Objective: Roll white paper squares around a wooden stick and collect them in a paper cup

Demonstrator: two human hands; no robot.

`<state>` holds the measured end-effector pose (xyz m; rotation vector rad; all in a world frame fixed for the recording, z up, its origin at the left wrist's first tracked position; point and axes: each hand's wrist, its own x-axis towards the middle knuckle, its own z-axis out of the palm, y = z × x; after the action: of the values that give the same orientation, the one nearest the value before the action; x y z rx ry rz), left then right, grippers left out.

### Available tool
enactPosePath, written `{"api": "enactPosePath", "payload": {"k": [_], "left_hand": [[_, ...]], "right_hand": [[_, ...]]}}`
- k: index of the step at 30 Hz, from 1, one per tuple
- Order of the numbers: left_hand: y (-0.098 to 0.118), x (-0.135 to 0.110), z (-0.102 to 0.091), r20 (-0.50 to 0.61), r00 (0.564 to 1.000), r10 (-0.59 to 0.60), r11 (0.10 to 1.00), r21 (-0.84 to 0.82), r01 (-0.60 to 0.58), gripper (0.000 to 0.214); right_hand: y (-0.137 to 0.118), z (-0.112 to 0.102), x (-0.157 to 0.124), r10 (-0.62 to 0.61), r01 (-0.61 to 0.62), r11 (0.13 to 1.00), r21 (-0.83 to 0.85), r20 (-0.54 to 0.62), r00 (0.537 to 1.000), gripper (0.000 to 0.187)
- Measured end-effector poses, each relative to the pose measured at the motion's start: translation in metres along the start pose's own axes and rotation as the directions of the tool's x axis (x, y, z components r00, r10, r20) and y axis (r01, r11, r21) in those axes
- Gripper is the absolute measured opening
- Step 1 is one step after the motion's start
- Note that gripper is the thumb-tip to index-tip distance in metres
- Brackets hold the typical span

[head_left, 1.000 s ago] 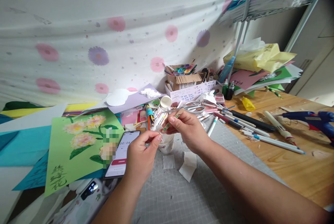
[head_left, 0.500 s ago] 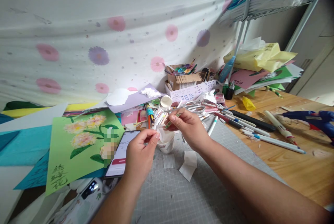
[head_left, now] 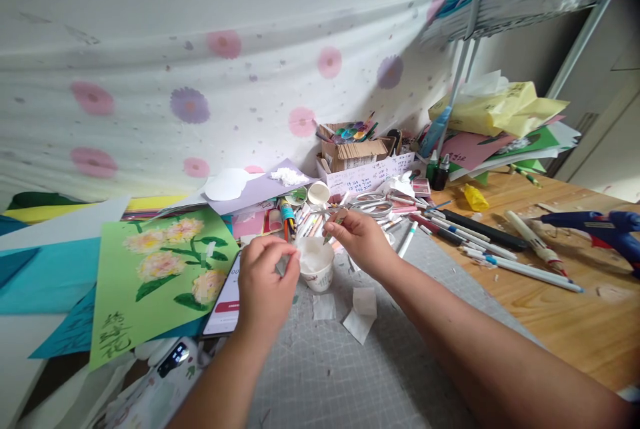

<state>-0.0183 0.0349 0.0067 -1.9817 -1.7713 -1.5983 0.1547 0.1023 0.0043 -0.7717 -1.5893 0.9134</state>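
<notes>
A white paper cup [head_left: 319, 278] stands on the grey cutting mat [head_left: 320, 376], with thin white paper [head_left: 316, 257] in its mouth. At the cup's left rim, my left hand [head_left: 270, 276] is closed in a pinch on a small piece of thin white paper, mostly hidden by the fingers. Above the right rim, my right hand [head_left: 360, 242] grips a thin patterned stick [head_left: 327, 238], its lower tip pointing down toward the cup. Thin white paper squares [head_left: 324, 307] lie in front of the cup, two of them overlapping [head_left: 361, 317].
A phone [head_left: 223, 312] and a green sheet with paper flowers [head_left: 155, 289] lie at left. Scissors [head_left: 373, 206], markers [head_left: 487, 242] and a cardboard box [head_left: 355, 154] crowd the back. A blue glue gun [head_left: 595, 222] rests at right on the wooden table [head_left: 565, 336].
My hands have moved slightly apart, uncovering more of the cup. The stick has turned, its tip now lower and nearer the cup's right rim. White paper now shows in the cup's mouth.
</notes>
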Motion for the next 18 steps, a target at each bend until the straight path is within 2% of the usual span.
{"api": "enactPosePath", "payload": {"k": [5,8,10,11,13,15,16,18], "left_hand": [[-0.003,0.000,0.004,0.166,0.985,0.042,0.997,0.063,-0.054,0.016],[0.003,0.002,-0.005,0.187,0.982,0.033,0.992,0.110,-0.055,0.025],[0.013,0.002,-0.015,0.278,0.959,0.047,0.986,0.141,-0.089,0.028],[0.019,0.001,-0.019,0.393,0.917,0.066,0.983,0.135,-0.129,0.027],[0.028,-0.003,-0.026,0.650,0.752,0.104,0.970,0.101,-0.221,0.012],[0.033,-0.008,-0.027,0.786,0.613,0.076,0.950,0.130,-0.285,0.007],[0.033,-0.010,-0.026,0.820,0.570,0.047,0.936,0.163,-0.312,0.009],[0.030,-0.013,-0.020,0.852,0.523,-0.018,0.903,0.238,-0.357,0.013]], "right_hand": [[-0.002,0.000,0.001,-0.011,0.021,0.995,0.102,-0.099,0.995,0.019],[-0.006,-0.004,0.002,-0.005,0.033,0.983,0.179,-0.155,0.988,0.023],[-0.008,-0.008,0.003,0.011,0.030,0.975,0.220,-0.186,0.982,0.024],[-0.008,-0.010,0.004,0.023,0.026,0.971,0.237,-0.201,0.979,0.024],[-0.007,-0.012,0.007,0.049,0.014,0.965,0.260,-0.232,0.971,0.025],[-0.005,-0.013,0.008,0.072,0.001,0.962,0.272,-0.257,0.964,0.027],[-0.004,-0.013,0.009,0.080,-0.004,0.962,0.274,-0.266,0.961,0.028],[-0.003,-0.011,0.009,0.084,-0.006,0.961,0.276,-0.272,0.959,0.029]]}}
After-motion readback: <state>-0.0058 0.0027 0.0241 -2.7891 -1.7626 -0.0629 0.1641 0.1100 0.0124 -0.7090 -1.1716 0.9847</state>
